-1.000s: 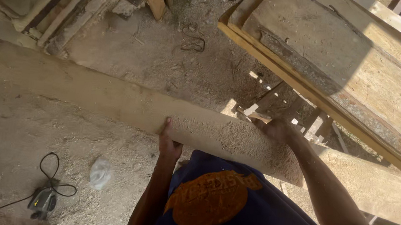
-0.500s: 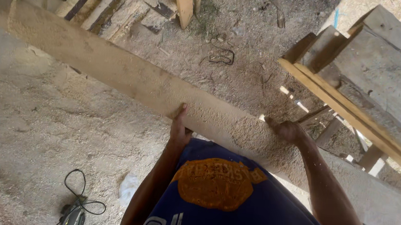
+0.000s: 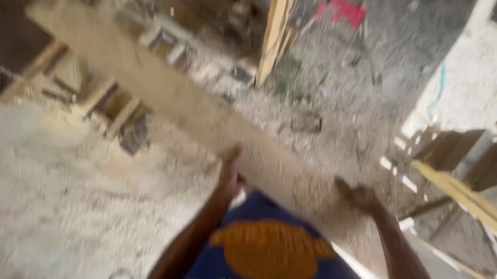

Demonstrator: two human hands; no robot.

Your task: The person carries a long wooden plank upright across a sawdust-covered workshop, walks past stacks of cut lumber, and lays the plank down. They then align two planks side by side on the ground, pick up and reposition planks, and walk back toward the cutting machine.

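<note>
The left hand (image 3: 230,177) grips the near edge of a long wooden plank (image 3: 161,93); the right hand (image 3: 360,197) clasps its far edge. The plank is held off the floor, slanting up-left over the sawdust-covered floor (image 3: 39,197), past wooden frames (image 3: 104,103) and an upright post (image 3: 275,28).

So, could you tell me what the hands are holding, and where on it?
Both hands hold one long wooden plank: left hand and right hand grip its near end, by the body.
</note>
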